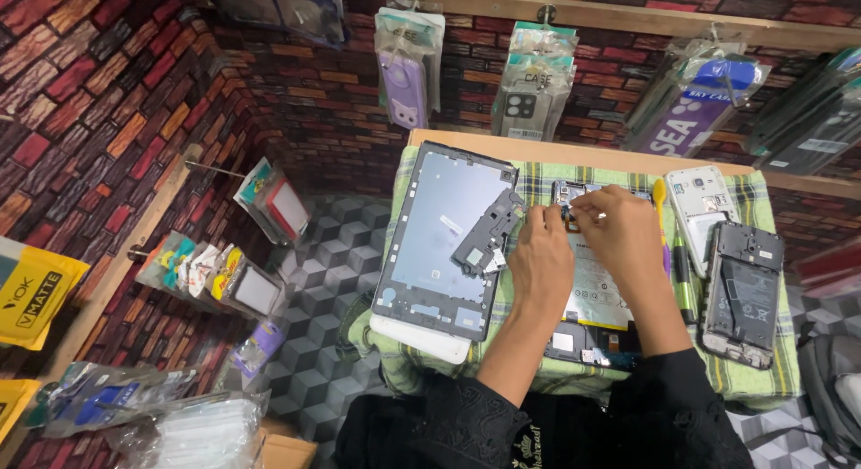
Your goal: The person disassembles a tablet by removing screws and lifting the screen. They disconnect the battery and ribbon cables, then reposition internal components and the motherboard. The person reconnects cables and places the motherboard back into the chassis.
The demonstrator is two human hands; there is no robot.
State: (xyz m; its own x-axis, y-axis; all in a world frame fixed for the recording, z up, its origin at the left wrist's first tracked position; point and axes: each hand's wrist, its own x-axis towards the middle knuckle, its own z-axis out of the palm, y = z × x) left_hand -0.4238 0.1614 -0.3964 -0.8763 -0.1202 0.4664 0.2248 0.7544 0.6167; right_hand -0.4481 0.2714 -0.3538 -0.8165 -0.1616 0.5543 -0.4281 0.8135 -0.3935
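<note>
Both hands worked at the top edge of the opened tablet [587, 294] on the desk [574, 151]. The left hand [541, 258] and right hand [619, 231] had their fingers pinched narrowly on a small part there; a steady, light grip seemed best. The tablet's back cover [439, 236] lay just left of the tablet.

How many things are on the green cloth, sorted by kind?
Opened tablet under the hands: 1
Tablet back cover: 1
Dark inner plate: 1
Opened phones: white, black: 2
Pry tools: orange, green: 2
Total: 7
</note>
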